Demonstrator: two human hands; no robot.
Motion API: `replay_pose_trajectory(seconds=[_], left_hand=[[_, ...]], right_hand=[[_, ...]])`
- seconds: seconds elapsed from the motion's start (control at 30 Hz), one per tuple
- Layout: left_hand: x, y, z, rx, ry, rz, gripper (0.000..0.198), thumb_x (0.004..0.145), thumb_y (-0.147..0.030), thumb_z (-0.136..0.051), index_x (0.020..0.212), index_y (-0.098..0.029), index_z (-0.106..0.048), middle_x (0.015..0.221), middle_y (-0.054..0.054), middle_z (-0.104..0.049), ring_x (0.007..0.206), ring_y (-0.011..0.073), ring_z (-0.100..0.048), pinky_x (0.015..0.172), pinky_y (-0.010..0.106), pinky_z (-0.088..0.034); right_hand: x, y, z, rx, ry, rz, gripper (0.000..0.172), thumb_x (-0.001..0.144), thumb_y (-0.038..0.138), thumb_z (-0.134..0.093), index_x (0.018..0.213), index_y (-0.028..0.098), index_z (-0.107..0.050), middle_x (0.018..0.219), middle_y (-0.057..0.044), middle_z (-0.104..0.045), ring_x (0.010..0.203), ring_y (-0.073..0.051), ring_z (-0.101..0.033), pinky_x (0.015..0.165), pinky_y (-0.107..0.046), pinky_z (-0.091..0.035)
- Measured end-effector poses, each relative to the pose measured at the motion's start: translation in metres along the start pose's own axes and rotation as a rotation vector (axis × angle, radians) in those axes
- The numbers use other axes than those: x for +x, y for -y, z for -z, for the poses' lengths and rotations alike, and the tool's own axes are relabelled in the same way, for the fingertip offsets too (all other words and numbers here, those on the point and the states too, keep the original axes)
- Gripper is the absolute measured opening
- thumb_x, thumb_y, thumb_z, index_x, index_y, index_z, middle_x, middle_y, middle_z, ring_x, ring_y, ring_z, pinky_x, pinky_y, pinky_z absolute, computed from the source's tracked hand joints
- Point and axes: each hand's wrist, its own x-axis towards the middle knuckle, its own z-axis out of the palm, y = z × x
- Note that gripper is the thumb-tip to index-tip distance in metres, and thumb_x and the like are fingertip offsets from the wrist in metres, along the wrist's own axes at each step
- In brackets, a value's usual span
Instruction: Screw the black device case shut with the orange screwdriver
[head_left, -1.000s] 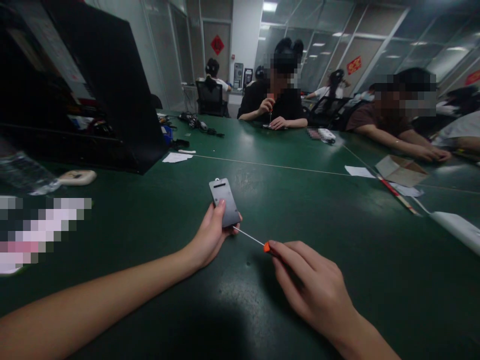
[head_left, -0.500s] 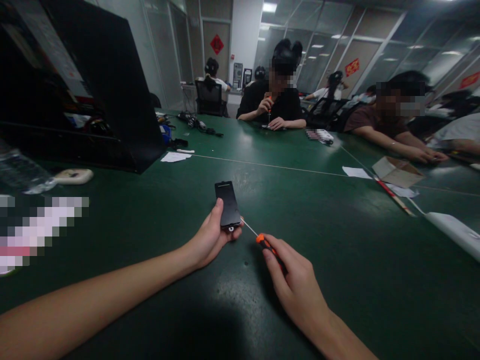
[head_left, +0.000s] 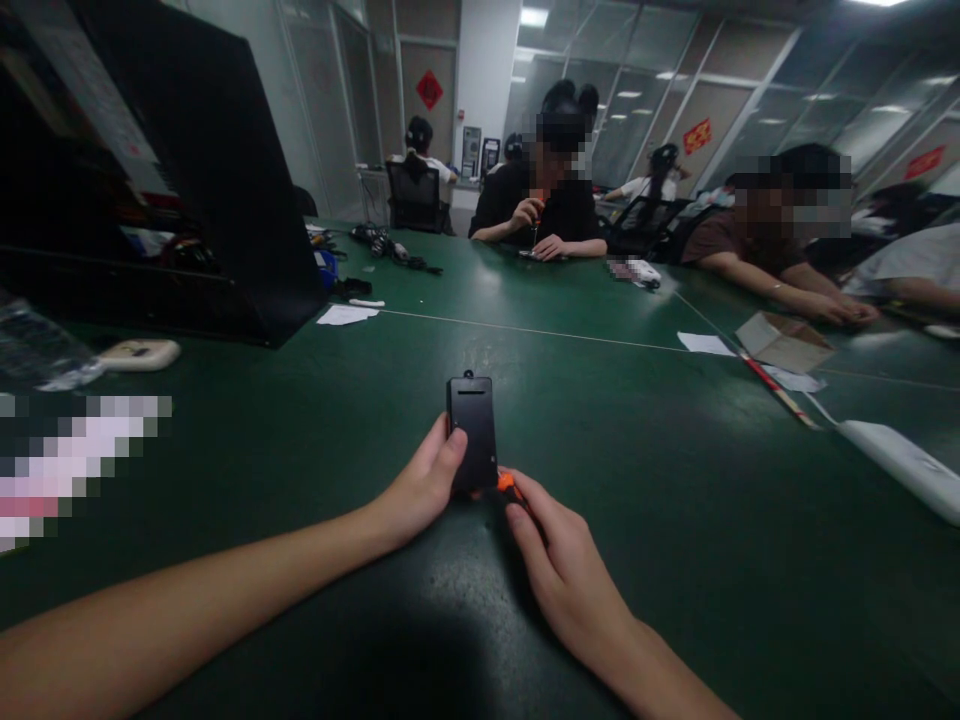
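By the case (head_left: 478, 425), right grip (head_left: 564, 556) curls round a screwdriver (head_left: 508, 485).

the dark flat case (head_left: 475, 450) in the left hand (head_left: 424, 482) has turned over since half a second ago: its slotted face shows again, and the small loop (head_left: 469, 374) has gone from the near end to the end facing the desk's (head_left: 712, 520) far edge. the right hand (head_left: 564, 575) has moved closer, its orange-collared screwdriver (head_left: 508, 487) now just beside the case's near right corner, the shaft mostly hidden.
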Motion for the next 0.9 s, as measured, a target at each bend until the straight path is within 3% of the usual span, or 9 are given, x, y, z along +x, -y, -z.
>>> replay_pose_trajectory(seconds=[0.13, 0.23, 0.37, 0.6, 0.9], left_hand=[[-0.001, -0.002, -0.001, 0.099, 0.070, -0.055, 0.057, 0.084, -0.068, -0.058, 0.113, -0.019, -0.057, 0.082, 0.005, -0.065, 0.060, 0.0145, -0.052, 0.062, 0.028, -0.042], [0.001, -0.004, -0.005, 0.041, 0.031, -0.053, 0.054, 0.084, -0.069, -0.058, 0.104, -0.018, -0.056, 0.078, 0.004, -0.063, 0.058, 0.0132, -0.051, 0.064, 0.028, -0.042], [0.003, -0.007, -0.011, -0.073, -0.058, -0.048, 0.055, 0.079, -0.070, -0.062, 0.096, -0.018, -0.053, 0.075, 0.001, -0.059, 0.056, 0.0114, -0.048, 0.060, 0.026, -0.041], [0.004, -0.007, -0.011, -0.107, -0.096, -0.096, 0.057, 0.079, -0.069, -0.064, 0.105, -0.019, -0.052, 0.078, 0.001, -0.061, 0.055, 0.0108, -0.050, 0.059, 0.025, -0.041], [0.009, -0.016, -0.006, -0.302, -0.036, 0.104, 0.057, 0.089, -0.072, -0.043, 0.100, -0.017, -0.055, 0.070, 0.003, -0.060, 0.050, 0.0110, -0.046, 0.055, 0.024, -0.037]], right_hand=[[-0.002, -0.001, -0.001, 0.024, -0.025, 0.010, 0.035, 0.102, 0.022, -0.043, 0.135, 0.019, -0.056, 0.125, -0.012, -0.071, 0.114, -0.022, -0.069, 0.095, -0.037, -0.059], [-0.005, -0.005, 0.001, -0.093, -0.083, 0.083, 0.036, 0.101, 0.019, -0.044, 0.135, 0.017, -0.055, 0.126, -0.013, -0.070, 0.114, -0.024, -0.069, 0.095, -0.037, -0.059], [-0.007, -0.006, 0.005, -0.204, -0.092, 0.113, 0.036, 0.100, 0.018, -0.045, 0.135, 0.012, -0.053, 0.120, -0.016, -0.071, 0.106, -0.023, -0.072, 0.084, -0.033, -0.063], [-0.006, -0.006, 0.012, -0.267, -0.088, 0.153, 0.036, 0.099, 0.018, -0.047, 0.134, 0.012, -0.052, 0.106, -0.013, -0.073, 0.088, -0.021, -0.074, 0.074, -0.032, -0.063], [-0.004, -0.003, 0.023, -0.300, -0.213, 0.238, 0.028, 0.093, 0.015, -0.055, 0.120, 0.011, -0.061, 0.097, -0.010, -0.076, 0.079, -0.017, -0.075, 0.068, -0.025, -0.058]])
